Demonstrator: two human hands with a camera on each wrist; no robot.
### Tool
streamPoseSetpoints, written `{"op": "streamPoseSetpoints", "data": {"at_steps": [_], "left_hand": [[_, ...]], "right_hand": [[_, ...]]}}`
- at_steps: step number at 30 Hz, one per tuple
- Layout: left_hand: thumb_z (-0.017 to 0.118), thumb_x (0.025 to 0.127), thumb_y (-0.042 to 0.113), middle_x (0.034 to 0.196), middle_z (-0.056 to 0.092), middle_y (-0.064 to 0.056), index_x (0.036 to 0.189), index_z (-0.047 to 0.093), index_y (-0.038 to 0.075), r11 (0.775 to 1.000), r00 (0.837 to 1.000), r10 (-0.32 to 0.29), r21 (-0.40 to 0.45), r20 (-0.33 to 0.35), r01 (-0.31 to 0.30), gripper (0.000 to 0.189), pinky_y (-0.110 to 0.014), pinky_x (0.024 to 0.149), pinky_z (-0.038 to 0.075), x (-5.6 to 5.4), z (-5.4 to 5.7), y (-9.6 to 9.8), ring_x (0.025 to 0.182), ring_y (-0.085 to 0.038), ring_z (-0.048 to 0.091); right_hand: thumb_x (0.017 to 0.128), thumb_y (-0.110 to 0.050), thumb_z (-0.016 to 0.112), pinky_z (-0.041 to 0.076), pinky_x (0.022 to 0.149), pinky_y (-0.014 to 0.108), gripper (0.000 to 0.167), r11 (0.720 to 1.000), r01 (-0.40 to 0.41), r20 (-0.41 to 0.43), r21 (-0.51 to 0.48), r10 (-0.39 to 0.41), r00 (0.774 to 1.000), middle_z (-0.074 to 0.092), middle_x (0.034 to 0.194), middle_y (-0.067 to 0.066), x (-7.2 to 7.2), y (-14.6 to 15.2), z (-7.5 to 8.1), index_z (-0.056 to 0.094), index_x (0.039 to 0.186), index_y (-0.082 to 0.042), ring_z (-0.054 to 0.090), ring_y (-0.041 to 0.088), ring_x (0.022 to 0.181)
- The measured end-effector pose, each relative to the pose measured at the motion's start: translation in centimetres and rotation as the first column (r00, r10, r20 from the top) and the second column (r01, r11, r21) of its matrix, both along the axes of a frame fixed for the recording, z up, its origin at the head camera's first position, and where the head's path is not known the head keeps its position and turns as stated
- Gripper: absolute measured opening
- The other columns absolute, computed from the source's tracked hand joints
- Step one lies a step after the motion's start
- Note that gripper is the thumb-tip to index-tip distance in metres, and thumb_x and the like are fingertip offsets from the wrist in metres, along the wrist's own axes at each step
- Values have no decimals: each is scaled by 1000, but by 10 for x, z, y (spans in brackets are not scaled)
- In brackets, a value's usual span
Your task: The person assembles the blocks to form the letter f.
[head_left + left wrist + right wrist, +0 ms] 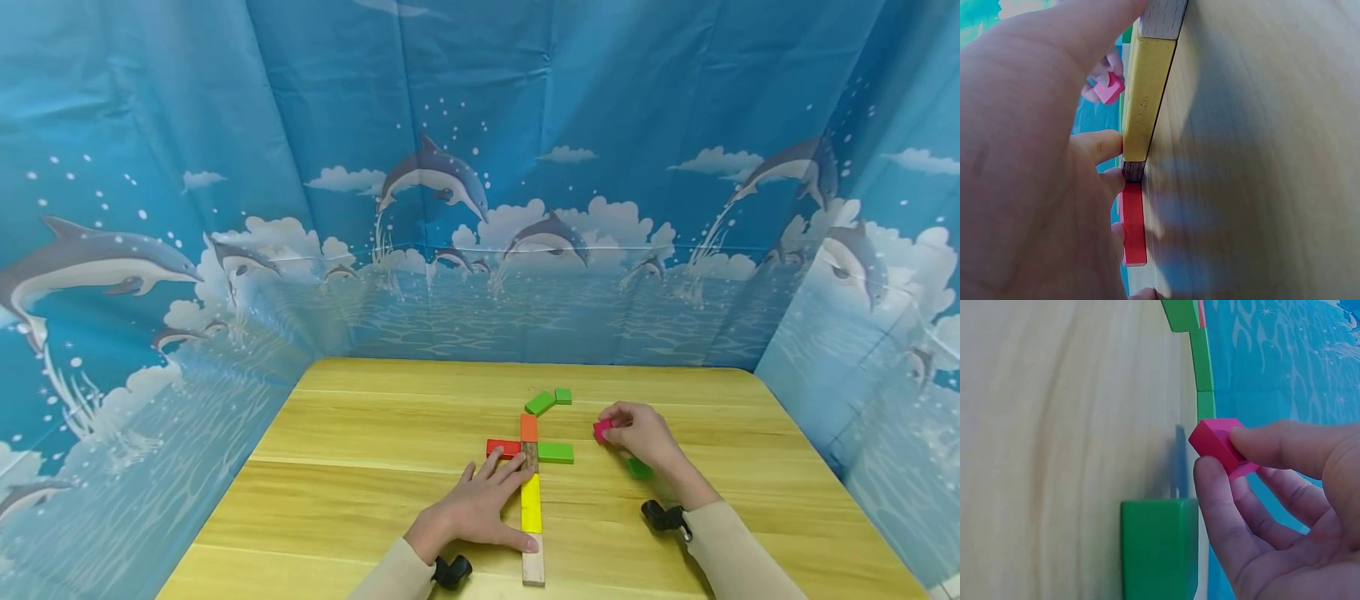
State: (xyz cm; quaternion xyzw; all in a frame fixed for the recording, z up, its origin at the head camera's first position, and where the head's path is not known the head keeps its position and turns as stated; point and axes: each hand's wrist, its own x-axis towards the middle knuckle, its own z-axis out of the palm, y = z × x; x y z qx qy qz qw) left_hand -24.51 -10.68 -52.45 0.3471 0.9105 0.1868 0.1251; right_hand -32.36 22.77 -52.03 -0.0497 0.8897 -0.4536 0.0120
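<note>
Between thumb and fingers, my right hand [643,435] pinches a small pink block [1215,439], held just off the table. A green block [1157,550] lies on the table beneath that hand. My left hand [474,510] is spread over a line of flat blocks, its thumb on the pale wood block [533,570]. Fingertips reach the red block [1135,225] and the dark brown block [530,457]. Between the pale and brown ones lies a yellow block [531,504]. An orange block [528,427] continues the line, and a green block [556,453] extends right of the brown one.
Past the orange block lie a slanted green block [540,403] and a small green block [563,397]. The wood-grain table [337,467] ends at a blue dolphin curtain [525,317] behind and at the sides. Each wrist carries a black camera mount [662,517].
</note>
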Motion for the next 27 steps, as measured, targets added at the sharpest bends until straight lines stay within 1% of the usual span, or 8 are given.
{"op": "streamPoseSetpoints", "data": {"at_steps": [9, 13, 21, 27], "left_hand": [[60, 81, 80, 169, 6, 7, 163, 16, 34, 1000, 1000, 2, 0, 3, -2, 104, -71, 112, 13, 0, 0, 0, 154, -30, -1], [59, 81, 80, 169, 5, 6, 163, 15, 34, 1000, 1000, 0, -1, 3, 0, 104, -71, 112, 13, 0, 0, 0, 154, -30, -1], [59, 81, 80, 169, 5, 7, 163, 15, 34, 1000, 1000, 0, -2, 1, 0, 104, -71, 112, 13, 1, 0, 0, 154, -31, -1], [60, 81, 80, 169, 5, 7, 163, 15, 34, 1000, 1000, 2, -5, 1, -2, 104, -71, 112, 12, 1, 0, 0, 154, -30, -1]], "right_hand": [[90, -9, 76, 53, 73, 36, 22, 999, 32, -3, -7, -32, 999, 67, 102, 9, -11, -8, 4, 73, 112, -8, 61, 26, 93], [90, -8, 76, 53, 74, 37, 22, 999, 44, -7, -17, -44, 999, 67, 103, 10, -15, -11, 3, 73, 112, -7, 61, 26, 93], [90, -7, 76, 55, 76, 38, 21, 998, 69, -8, -2, -69, 998, 69, 105, 11, -27, -17, -2, 73, 111, -7, 63, 27, 95], [90, -8, 76, 55, 74, 37, 22, 995, 94, -12, -30, -95, 995, 69, 104, 12, -34, -21, -4, 73, 111, -6, 63, 27, 94]]}}
